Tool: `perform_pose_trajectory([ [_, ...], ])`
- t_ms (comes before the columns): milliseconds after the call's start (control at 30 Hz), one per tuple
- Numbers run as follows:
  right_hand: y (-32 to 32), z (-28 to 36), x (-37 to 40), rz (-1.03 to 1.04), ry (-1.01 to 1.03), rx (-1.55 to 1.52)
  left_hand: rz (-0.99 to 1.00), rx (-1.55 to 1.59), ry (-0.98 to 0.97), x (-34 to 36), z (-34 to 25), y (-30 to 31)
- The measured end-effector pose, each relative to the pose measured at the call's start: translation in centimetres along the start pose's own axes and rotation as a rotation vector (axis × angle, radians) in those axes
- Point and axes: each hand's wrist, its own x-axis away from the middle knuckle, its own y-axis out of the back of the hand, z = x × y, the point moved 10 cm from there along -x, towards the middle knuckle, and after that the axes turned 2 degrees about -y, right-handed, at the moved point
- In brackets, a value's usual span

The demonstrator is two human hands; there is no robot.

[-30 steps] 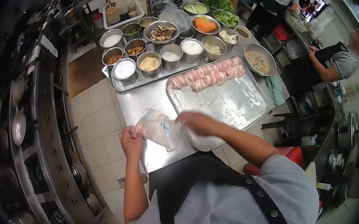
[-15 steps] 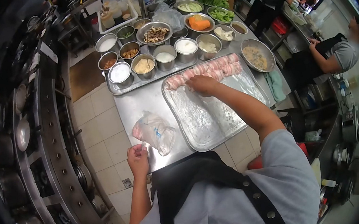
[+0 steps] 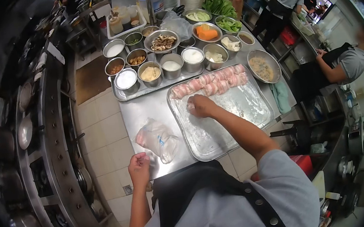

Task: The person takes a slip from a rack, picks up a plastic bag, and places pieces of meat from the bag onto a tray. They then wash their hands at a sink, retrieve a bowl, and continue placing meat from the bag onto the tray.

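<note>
My right hand (image 3: 202, 106) is over the metal tray (image 3: 221, 140), its fingers closed around a pale pinkish piece (image 3: 190, 106) that they mostly hide. Just beyond it, rolls wrapped in thin streaky meat (image 3: 207, 80) lie in two rows along the tray's far side. My left hand (image 3: 139, 164) is at the table's near left edge, fingers curled together; what they hold, if anything, is too small to make out. Close by it rests a clear plastic bag (image 3: 160, 143) with something pink inside, on the steel table (image 3: 146, 111).
Steel bowls of white powder (image 3: 126, 78), yellow paste (image 3: 149, 73), sliced mushrooms (image 3: 162, 42) and carrot (image 3: 206, 32) line the back. A mixing bowl (image 3: 263, 66) and green cloth (image 3: 281, 95) are at right. Stoves (image 3: 57, 159) run along the left; a co-worker (image 3: 338, 62) stands right.
My right hand has drawn back from the meat rolls toward me, holding the pale piece. My left hand stays by the table edge. The view has shifted slightly.
</note>
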Motion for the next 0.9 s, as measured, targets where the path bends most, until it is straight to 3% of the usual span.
perform_pose_trajectory([
  [67,0.2,-0.7,0.2,-0.021,-0.03,-0.158,0.066,0.113,0.083,0.1,-0.3,-0.8],
  [133,-3.7,-2.9,1.9,0.19,-0.464,-1.127,0.077,0.137,0.101,0.1,-0.4,-1.3],
  [167,-4.5,-3.4,2.1,0.191,-0.463,-1.125,0.088,0.155,0.12,0.1,-0.3,-1.5],
  [233,-5.1,0.5,2.1,0.497,-0.037,-2.149,0.091,0.201,0.065,0.2,-0.1,-2.4],
  [267,-4.6,-0.1,3.2,0.273,-0.263,-2.032,0.094,0.244,0.009,0.3,-0.6,-2.9],
  [300,-3.4,1.8,4.3,0.288,-0.26,-2.034,0.082,0.24,0.01,0.7,-1.5,-3.2],
  [367,-2.9,3.7,6.2,0.26,-0.362,-2.002,0.034,-0.184,-0.277,1.9,-6.4,-3.6],
  [400,-3.8,4.5,7.0,0.32,-0.412,-1.967,0.013,-0.194,-0.264,2.2,-7.3,-3.7],
  [467,-5.5,7.3,8.4,0.459,-0.422,-1.823,0.023,-0.273,-0.318,2.6,-9.4,-4.2],
  [533,-6.6,10.4,9.9,0.609,-0.465,-1.613,0.012,-0.24,-0.303,2.2,-7.4,-4.3],
  [700,-12.1,15.4,7.0,0.614,-0.303,-1.355,-0.028,-0.114,-0.257,2.1,-7.5,-3.8],
  [767,-12.2,15.2,4.9,0.341,-0.276,-1.313,-0.057,-0.074,-0.308,1.8,-7.5,-3.8],
  [833,-10.4,17.0,4.2,0.284,-0.234,-1.353,-0.061,-0.147,-0.313,1.6,-8.3,-3.7],
  [900,-9.7,16.9,3.6,0.146,-0.295,-1.673,-0.066,-0.12,-0.3,1.3,-7.5,-3.8],
])
